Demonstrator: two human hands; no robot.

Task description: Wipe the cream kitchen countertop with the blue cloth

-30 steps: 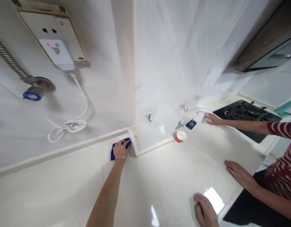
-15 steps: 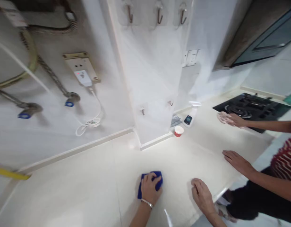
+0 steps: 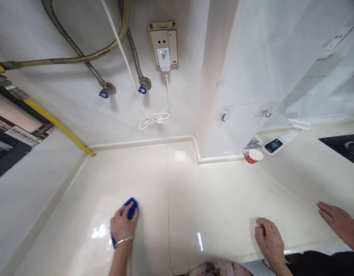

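Note:
My left hand point(image 3: 123, 224), with a silver bracelet at the wrist, presses a folded blue cloth point(image 3: 132, 209) onto the pale glossy countertop point(image 3: 148, 180), left of the seam. Fingers wrap over the cloth, so part of it is hidden. Near the front edge, my right hand point(image 3: 269, 239) rests on the counter with its fingers curled in, nothing visible in them. Beyond it, against the wall pillar, stand a red and white paper cup point(image 3: 254, 156) and a white spray bottle point(image 3: 282, 142) with a dark label.
A co-worker's hand point(image 3: 339, 220) lies on the counter at right. A black gas hob point(image 3: 345, 147) is behind it. Yellow pipe point(image 3: 58, 122) meets the counter's back left corner. A plugged-in white cord point(image 3: 169, 96), hoses and blue-handled valves point(image 3: 106, 91) line the wall.
The view has turned left. My left hand has slid the blue cloth leftward across the counter, past the seam. My right hand stays near the front edge.

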